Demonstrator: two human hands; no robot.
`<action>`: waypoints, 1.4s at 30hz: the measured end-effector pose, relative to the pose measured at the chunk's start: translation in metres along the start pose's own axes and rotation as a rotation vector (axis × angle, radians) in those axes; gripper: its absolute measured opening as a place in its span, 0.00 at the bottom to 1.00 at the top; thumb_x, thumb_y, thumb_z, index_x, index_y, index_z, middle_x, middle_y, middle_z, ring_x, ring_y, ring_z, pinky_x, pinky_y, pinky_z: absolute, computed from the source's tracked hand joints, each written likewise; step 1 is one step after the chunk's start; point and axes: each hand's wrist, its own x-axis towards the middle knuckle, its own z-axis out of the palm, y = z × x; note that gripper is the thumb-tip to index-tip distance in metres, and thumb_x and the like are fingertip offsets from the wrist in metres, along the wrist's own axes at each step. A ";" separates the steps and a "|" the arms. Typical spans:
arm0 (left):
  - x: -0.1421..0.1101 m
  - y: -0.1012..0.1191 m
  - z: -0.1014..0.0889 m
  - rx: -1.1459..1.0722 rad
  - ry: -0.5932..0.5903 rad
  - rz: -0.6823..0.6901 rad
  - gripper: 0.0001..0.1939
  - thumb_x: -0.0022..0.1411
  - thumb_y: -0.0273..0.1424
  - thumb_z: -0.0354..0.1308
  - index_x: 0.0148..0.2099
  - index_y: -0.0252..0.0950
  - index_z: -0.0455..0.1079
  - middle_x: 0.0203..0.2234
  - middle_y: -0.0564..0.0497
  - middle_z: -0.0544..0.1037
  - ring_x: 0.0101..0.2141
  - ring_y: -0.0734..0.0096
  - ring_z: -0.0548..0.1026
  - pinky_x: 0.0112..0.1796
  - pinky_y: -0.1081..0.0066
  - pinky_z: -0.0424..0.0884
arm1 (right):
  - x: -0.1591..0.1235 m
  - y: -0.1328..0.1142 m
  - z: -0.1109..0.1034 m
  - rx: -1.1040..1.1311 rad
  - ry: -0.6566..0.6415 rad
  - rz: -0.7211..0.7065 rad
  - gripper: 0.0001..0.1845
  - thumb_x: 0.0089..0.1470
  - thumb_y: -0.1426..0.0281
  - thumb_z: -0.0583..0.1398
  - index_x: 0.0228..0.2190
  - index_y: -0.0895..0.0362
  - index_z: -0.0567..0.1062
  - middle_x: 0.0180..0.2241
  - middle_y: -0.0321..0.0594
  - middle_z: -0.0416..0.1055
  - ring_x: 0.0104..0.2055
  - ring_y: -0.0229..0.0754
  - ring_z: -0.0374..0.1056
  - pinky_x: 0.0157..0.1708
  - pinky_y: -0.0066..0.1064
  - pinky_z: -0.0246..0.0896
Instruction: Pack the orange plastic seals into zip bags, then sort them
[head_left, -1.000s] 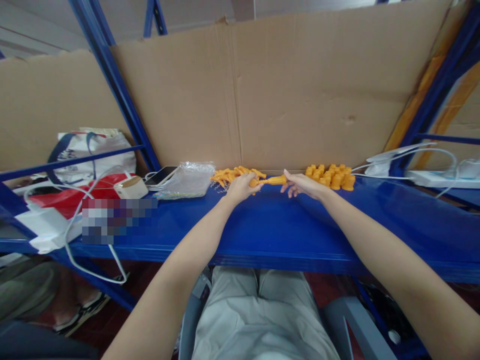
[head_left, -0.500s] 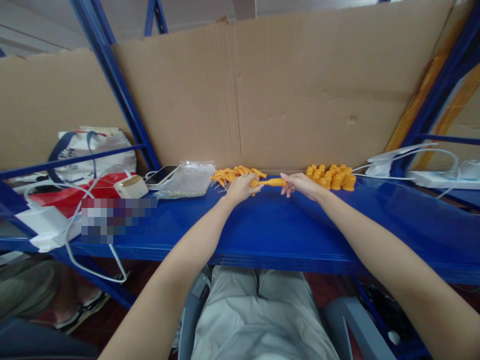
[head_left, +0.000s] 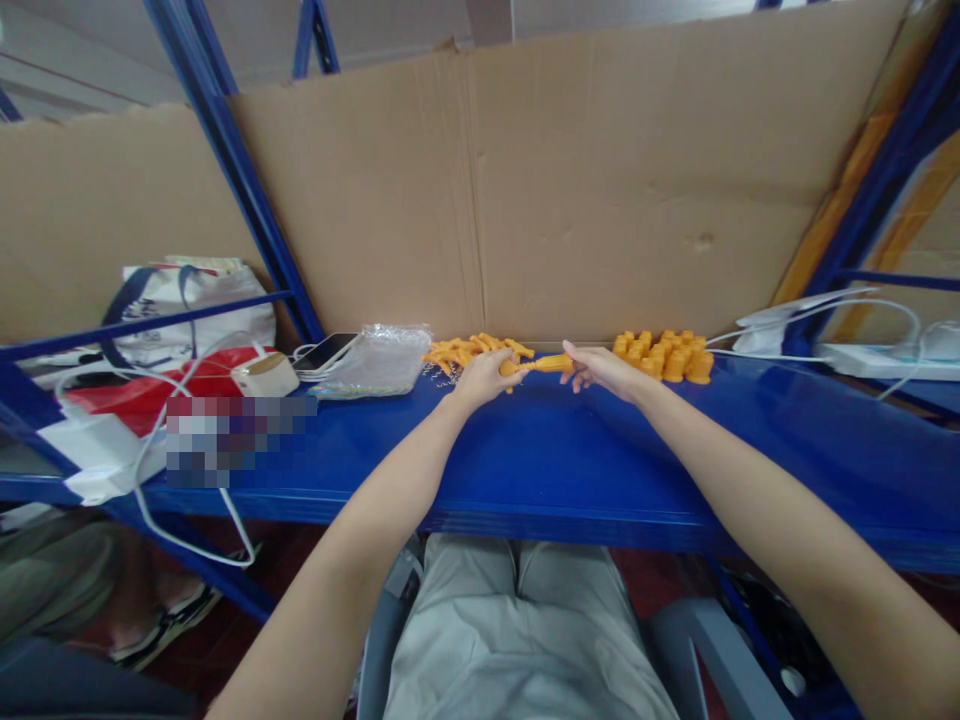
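Both my hands hold one orange plastic part [head_left: 541, 365] just above the blue shelf [head_left: 570, 460], near its back edge. My left hand [head_left: 484, 376] is closed round the part's left end. My right hand [head_left: 598, 367] pinches its thicker right end with the fingertips. Behind my left hand lies a loose heap of thin orange pieces [head_left: 474, 348]. Behind my right hand stands a cluster of several short orange caps [head_left: 663, 354].
A cardboard sheet [head_left: 570, 190] walls off the back of the shelf. To the left lie a clear plastic bag [head_left: 375, 360], a phone [head_left: 324, 351], a small white box [head_left: 263, 375], cables and a tote bag [head_left: 187, 310]. A white power strip [head_left: 870, 356] sits at right. Another person's legs [head_left: 82, 590] show at lower left.
My right hand slid slightly left along the orange part; otherwise both hands stay in place holding it. The view shifted a little.
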 end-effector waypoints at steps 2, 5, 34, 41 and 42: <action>0.000 -0.001 0.000 0.000 -0.002 -0.028 0.11 0.62 0.40 0.60 0.38 0.38 0.75 0.29 0.50 0.80 0.33 0.64 0.77 0.35 0.70 0.68 | -0.001 0.000 -0.003 0.000 -0.030 -0.079 0.18 0.57 0.55 0.65 0.40 0.57 0.75 0.31 0.41 0.79 0.24 0.34 0.69 0.24 0.25 0.59; 0.001 -0.002 -0.001 0.014 -0.004 -0.050 0.11 0.62 0.40 0.61 0.36 0.37 0.74 0.30 0.49 0.80 0.33 0.64 0.77 0.34 0.70 0.68 | -0.002 0.001 -0.005 -0.033 -0.055 -0.131 0.17 0.51 0.61 0.69 0.39 0.57 0.74 0.31 0.38 0.78 0.25 0.33 0.69 0.24 0.24 0.59; 0.001 -0.012 0.015 -0.071 -0.049 -0.019 0.22 0.67 0.36 0.55 0.60 0.35 0.64 0.47 0.43 0.78 0.46 0.59 0.78 0.50 0.59 0.73 | 0.008 0.015 -0.018 0.089 0.311 -0.007 0.15 0.52 0.72 0.68 0.37 0.56 0.67 0.33 0.40 0.78 0.30 0.36 0.74 0.30 0.24 0.65; 0.004 -0.017 0.019 -0.009 -0.073 0.055 0.14 0.65 0.32 0.55 0.52 0.34 0.72 0.48 0.42 0.78 0.48 0.57 0.77 0.53 0.58 0.72 | 0.004 0.015 -0.011 -0.478 0.287 0.075 0.10 0.53 0.71 0.66 0.37 0.58 0.72 0.35 0.44 0.79 0.35 0.41 0.76 0.34 0.28 0.67; 0.004 -0.018 0.020 0.003 -0.083 0.067 0.14 0.65 0.32 0.56 0.51 0.34 0.73 0.48 0.42 0.78 0.49 0.57 0.76 0.54 0.58 0.72 | 0.003 0.015 -0.010 -0.614 0.287 0.071 0.09 0.54 0.69 0.66 0.37 0.59 0.73 0.35 0.45 0.79 0.37 0.43 0.76 0.35 0.29 0.67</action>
